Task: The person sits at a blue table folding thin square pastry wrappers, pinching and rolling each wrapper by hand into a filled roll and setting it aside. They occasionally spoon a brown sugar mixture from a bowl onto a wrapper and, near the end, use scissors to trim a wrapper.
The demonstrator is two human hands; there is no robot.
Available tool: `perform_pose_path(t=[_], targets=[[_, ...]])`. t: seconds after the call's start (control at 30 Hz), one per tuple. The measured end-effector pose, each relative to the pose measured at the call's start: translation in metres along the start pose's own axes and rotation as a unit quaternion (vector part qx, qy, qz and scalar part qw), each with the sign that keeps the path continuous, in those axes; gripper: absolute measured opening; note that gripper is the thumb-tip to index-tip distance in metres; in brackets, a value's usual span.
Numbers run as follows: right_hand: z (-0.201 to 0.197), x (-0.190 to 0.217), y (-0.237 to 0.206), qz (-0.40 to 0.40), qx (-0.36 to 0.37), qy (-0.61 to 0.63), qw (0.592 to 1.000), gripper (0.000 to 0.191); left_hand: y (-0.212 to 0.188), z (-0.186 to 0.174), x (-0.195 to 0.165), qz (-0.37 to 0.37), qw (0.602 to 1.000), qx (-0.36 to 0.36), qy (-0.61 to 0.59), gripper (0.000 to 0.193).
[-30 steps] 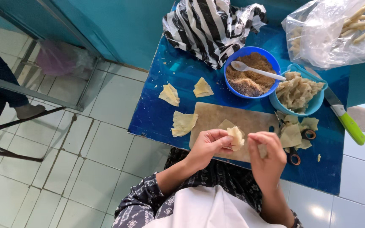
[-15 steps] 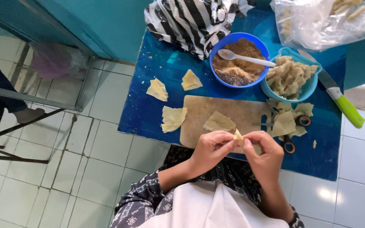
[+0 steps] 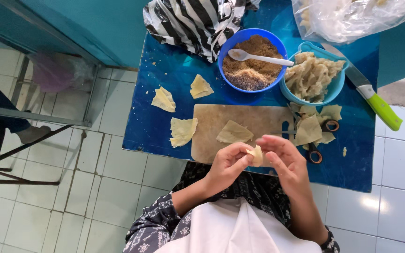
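My left hand (image 3: 228,165) and my right hand (image 3: 287,161) meet over the near edge of a blue table (image 3: 160,126). Between their fingertips they pinch a small pale folded dough wrapper (image 3: 257,155). Just beyond the hands lies a light wooden cutting board (image 3: 216,124) with one flat wrapper piece (image 3: 234,133) on it. A blue bowl of brown crumbly filling (image 3: 254,63) with a white spoon (image 3: 258,57) stands farther back.
A lighter blue bowl of dough wrappers (image 3: 312,75), loose wrappers (image 3: 312,126) over scissors (image 3: 316,152), a green-handled knife (image 3: 376,100), folded pieces (image 3: 164,99) on the table's left. A striped bag (image 3: 193,21) and a clear plastic bag (image 3: 352,16) at the back. Another person's foot (image 3: 31,134) at left.
My hands have come closer together around the wrapper and moved slightly toward me. The view has shifted a little, and the table's things have not moved.
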State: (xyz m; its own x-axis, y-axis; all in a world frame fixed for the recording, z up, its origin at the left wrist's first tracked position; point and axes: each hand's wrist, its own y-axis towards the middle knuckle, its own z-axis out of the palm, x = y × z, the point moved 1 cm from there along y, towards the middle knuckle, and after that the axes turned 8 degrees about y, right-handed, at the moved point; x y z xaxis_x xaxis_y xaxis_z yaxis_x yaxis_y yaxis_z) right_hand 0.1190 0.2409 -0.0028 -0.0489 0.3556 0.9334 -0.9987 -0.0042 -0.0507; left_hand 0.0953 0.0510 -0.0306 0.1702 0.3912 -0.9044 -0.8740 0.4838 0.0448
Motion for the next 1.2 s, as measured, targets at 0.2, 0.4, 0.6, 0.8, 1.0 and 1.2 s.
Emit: perform_pose_path(t=[0.2,0.4,0.6,0.8,1.0,1.2], targets=[[0.009,-0.010,-0.002,-0.012,-0.015,0.011,1.000,0.018,-0.008,-0.003,-0.012,-0.037,0.994,-0.029,0.096,0.021],[0.016,-0.005,-0.007,-0.033,-0.012,-0.061,0.998,0.022,-0.005,-0.013,-0.030,-0.037,0.991,0.019,0.128,0.033],[0.024,0.006,-0.005,-0.043,-0.015,-0.067,0.997,0.015,-0.005,-0.023,-0.001,-0.147,0.984,0.076,-0.067,0.029],[0.042,0.023,-0.011,-0.212,-0.027,-0.359,0.908,0.013,-0.013,-0.025,0.008,-0.174,0.982,0.059,-0.045,0.021],[0.051,0.033,-0.015,-0.231,0.002,-0.410,0.882,0.022,-0.010,-0.021,-0.008,-0.153,0.986,0.056,-0.023,0.024],[0.044,0.027,-0.014,-0.225,0.000,-0.429,0.875,0.013,-0.012,-0.020,-0.023,-0.109,0.988,0.075,0.074,0.022]])
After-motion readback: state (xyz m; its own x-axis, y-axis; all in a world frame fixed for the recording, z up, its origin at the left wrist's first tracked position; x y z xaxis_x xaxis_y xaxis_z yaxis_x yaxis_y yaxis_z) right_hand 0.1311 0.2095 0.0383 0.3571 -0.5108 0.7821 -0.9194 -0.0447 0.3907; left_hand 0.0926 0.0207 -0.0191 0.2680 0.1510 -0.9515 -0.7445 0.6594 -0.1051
